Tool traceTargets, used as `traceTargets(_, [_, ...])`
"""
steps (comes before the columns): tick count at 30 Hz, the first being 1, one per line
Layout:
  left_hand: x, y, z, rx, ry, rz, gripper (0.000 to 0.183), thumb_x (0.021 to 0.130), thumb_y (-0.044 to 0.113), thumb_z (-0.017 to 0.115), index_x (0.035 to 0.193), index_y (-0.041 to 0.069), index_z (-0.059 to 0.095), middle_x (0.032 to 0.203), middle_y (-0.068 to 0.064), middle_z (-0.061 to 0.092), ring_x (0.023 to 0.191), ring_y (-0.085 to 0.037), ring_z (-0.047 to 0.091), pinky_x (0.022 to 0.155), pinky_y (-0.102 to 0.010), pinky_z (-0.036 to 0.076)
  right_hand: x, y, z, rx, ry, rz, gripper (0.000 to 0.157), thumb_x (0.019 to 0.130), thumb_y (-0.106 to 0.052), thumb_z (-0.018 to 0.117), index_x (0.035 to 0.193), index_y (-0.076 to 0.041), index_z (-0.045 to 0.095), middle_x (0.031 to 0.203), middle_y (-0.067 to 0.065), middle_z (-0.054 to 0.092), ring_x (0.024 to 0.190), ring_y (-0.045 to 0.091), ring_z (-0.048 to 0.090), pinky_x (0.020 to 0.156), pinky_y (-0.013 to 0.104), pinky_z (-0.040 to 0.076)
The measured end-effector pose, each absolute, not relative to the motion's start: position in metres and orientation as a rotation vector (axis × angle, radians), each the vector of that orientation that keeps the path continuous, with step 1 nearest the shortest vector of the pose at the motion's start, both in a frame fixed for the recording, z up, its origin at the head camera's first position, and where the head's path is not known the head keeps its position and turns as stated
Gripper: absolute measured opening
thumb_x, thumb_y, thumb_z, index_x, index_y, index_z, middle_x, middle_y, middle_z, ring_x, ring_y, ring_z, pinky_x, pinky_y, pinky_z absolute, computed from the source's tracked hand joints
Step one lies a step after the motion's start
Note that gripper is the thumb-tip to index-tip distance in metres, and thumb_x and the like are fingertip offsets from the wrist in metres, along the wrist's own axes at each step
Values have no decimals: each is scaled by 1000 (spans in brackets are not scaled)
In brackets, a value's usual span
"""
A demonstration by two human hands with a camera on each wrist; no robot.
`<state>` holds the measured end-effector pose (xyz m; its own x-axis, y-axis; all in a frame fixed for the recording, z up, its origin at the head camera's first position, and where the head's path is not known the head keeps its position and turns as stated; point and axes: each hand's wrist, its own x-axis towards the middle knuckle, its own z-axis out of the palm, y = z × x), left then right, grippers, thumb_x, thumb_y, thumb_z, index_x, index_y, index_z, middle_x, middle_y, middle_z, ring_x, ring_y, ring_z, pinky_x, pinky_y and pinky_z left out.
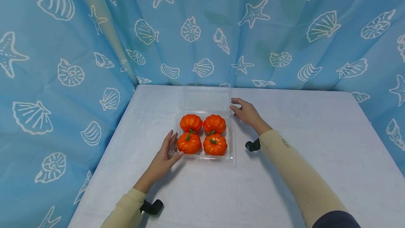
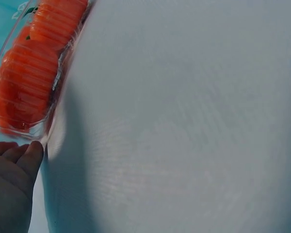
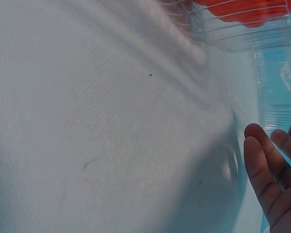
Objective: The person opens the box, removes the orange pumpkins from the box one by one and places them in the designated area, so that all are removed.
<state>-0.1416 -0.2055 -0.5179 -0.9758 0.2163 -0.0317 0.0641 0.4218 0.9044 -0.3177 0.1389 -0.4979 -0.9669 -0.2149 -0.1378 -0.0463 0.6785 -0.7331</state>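
Note:
A clear plastic clamshell box (image 1: 230, 152) lies on the table with its lid (image 1: 207, 100) folded back flat behind it. Inside are several small orange pumpkins (image 1: 215, 144) with green stems, set in two rows. My left hand (image 1: 162, 161) is at the box's front left corner, fingers extended along the left side and thumb near the front edge. In the left wrist view, its fingertips (image 2: 35, 148) come right up to the box wall. Beside the lid's right edge is my right hand (image 1: 246, 112), its fingers loosely bent and thumb apart, holding nothing.
A white cloth (image 1: 316, 143) covers the table. Blue curtains (image 1: 202, 38) with shell and starfish prints hang behind it and along the left side. Dark wrist mounts (image 1: 253, 145) stick out from both sleeves.

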Motion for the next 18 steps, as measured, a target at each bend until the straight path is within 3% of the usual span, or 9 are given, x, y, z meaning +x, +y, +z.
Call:
traceTargets(8, [-142,-205,-519,321,2547,1607,93,99,25,69,165,16,5,167,-14,24,152,-33,25,119,-53,24,-317,140,-497,-239,2694,-1159,55,107,-31,53,157,-13,39,152,13,49,106,29,65,93,42,57])
traceTargets(18, [-141,-202,-519,249,2612,1514,94,97,32,70,165,16,8,164,-15,29,150,-34,29,119,-56,25,-310,149,-491,-355,2787,-1134,52,106,-30,57,153,-12,46,139,15,53,112,32,60,94,46,56])
